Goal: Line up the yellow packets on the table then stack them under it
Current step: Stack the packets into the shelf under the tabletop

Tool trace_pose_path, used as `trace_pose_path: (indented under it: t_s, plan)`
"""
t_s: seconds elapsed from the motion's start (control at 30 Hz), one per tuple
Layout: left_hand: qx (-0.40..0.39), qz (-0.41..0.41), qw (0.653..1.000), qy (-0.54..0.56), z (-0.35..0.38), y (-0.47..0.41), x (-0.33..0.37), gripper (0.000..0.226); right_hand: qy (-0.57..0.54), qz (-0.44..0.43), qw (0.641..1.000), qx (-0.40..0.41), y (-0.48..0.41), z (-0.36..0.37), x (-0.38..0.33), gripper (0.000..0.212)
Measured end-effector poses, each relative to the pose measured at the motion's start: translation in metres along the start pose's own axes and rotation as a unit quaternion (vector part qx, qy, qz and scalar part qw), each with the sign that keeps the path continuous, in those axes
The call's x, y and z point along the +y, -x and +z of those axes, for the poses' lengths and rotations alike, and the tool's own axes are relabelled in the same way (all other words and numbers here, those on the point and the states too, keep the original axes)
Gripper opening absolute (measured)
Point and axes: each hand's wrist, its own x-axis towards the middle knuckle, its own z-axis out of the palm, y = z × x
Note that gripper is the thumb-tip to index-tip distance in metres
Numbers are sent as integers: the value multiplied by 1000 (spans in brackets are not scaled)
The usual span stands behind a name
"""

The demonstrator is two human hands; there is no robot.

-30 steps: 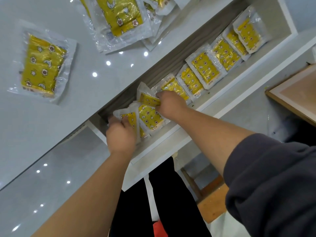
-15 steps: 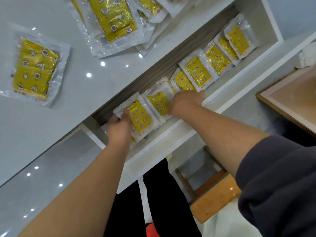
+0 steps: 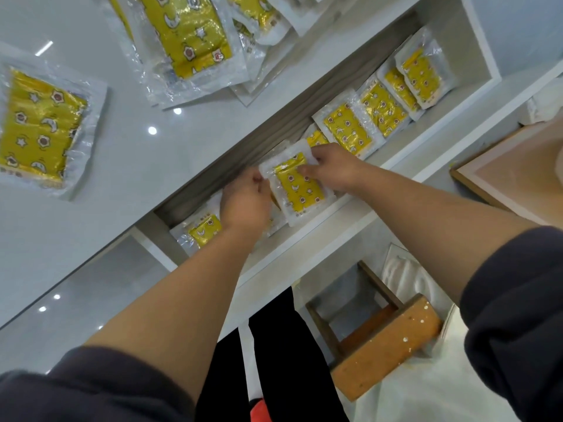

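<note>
On the white shelf (image 3: 335,226) under the table, a yellow packet (image 3: 300,188) with star prints lies between my hands. My right hand (image 3: 330,169) pinches its top right edge. My left hand (image 3: 245,202) grips its left edge with curled fingers. A row of several yellow packets (image 3: 374,117) leans along the shelf to the right. Another packet (image 3: 204,231) lies at the shelf's left end, partly under my left wrist. On the white table top lie one single packet (image 3: 39,129) at the left and a loose pile of packets (image 3: 195,38) at the top.
The table's front edge (image 3: 213,153) overhangs the back of the shelf. A wooden stool (image 3: 380,339) stands on the floor below right. A wooden board (image 3: 518,175) sits at the right edge. White shelf walls close both ends.
Both hands shifted right along the shelf. The packet my left hand pressed now sits between both hands, gripped at its edges. A packet at the shelf's left end is uncovered.
</note>
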Motion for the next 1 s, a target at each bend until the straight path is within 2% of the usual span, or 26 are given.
trace_pose_path:
  t_s: [0.03,0.1,0.2,0.4,0.53,0.63,0.77,0.8,0.9,1.0]
  plan:
    - [15,70,992,-103,0,0,-2,21,7,7,1000,13,-2,-4,4,27]
    - [-3,177,953,-247,2,-5,-7,42,26,19,998,46,-8,-11,9,19]
    - [-61,213,913,-342,7,-12,-11,63,57,27,996,58,-17,-19,14,42]
    - [-54,188,947,-254,10,-17,-1,64,118,11,991,60,-28,-25,9,44]
    - [-61,200,942,-263,9,-18,6,59,164,9,980,112,-27,-25,15,42]
    - [-63,207,940,-265,9,-17,6,56,217,2,964,152,-24,-23,16,22]
    - [-79,200,943,-255,4,-20,9,56,269,-17,931,245,-24,-28,20,47]
    - [-79,200,942,-257,4,-21,10,55,267,-14,934,236,-24,-29,22,52]
    - [-58,194,944,-259,6,-21,15,52,234,38,962,135,-27,-27,31,66]
    - [-62,197,940,-270,13,-19,21,58,206,66,970,107,-25,-22,37,71]
